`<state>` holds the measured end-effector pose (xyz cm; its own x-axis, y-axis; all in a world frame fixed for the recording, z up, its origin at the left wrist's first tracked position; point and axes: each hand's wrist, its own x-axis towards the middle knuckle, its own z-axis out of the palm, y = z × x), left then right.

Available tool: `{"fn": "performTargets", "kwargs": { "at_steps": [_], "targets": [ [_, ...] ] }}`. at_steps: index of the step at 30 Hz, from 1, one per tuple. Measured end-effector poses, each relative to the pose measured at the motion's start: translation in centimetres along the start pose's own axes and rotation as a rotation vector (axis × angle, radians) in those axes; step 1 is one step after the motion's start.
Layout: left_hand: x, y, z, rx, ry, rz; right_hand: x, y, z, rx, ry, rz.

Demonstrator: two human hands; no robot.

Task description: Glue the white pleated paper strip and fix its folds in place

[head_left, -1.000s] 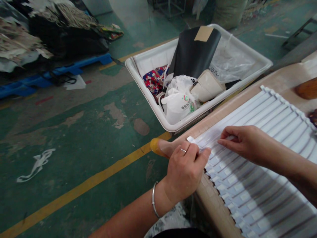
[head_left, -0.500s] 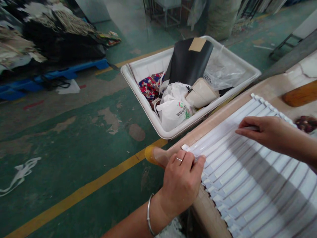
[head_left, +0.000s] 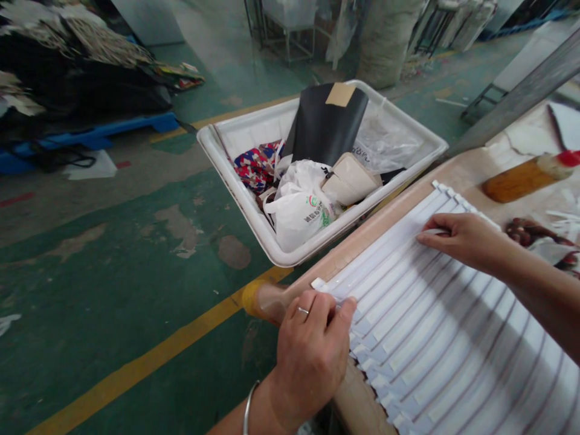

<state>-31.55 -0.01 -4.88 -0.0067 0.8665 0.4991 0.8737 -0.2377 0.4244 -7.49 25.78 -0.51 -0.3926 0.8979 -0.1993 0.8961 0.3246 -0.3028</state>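
Overlapping white strips (head_left: 408, 320) lie in a long row on a tan-edged table (head_left: 362, 248). My left hand (head_left: 315, 344), with a ring and a bangle, rests at the strips' near left corner; its fingers are bent over the strip ends, and the thumb lies on them. Above the middle of the strips my right hand (head_left: 457, 238) is closed in a pinch on a small, pale, flat piece (head_left: 437, 231). What this piece is cannot be made out. A shadow falls across the strips beside the right hand.
Beyond the table stands a white tub (head_left: 281, 258) with a white bag (head_left: 301, 205), black sheet (head_left: 326, 127) and box (head_left: 351, 178). A bottle (head_left: 521, 179) and dark red items (head_left: 528, 231) lie at the right. A blue pallet (head_left: 104, 133) is at the left.
The view has shifted, so the tub and table appear further left and more of the bottle shows. Both hands keep nearly the same places on the strips.
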Motion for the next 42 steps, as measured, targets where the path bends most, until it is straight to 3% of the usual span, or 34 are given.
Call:
{"fn": "performTargets", "kwargs": {
  "at_steps": [6, 17, 29, 42],
  "targets": [
    [-0.1, -0.1, 0.1, -0.019, 0.014, -0.001, 0.5, 0.0, -0.4, -0.034, -0.03, 0.019],
    [0.0, -0.2, 0.1, -0.036, 0.023, 0.013, 3.2, 5.6, -2.0, 0.011, 0.115, 0.061],
    [0.0, -0.6, 0.0, -0.053, 0.031, 0.028, 3.6, 5.6, -2.8, 0.018, 0.227, 0.155],
    [-0.1, -0.6, 0.1, -0.048, 0.036, 0.032, 4.9, 6.0, -1.9, 0.013, 0.333, 0.216]
  ]
}}
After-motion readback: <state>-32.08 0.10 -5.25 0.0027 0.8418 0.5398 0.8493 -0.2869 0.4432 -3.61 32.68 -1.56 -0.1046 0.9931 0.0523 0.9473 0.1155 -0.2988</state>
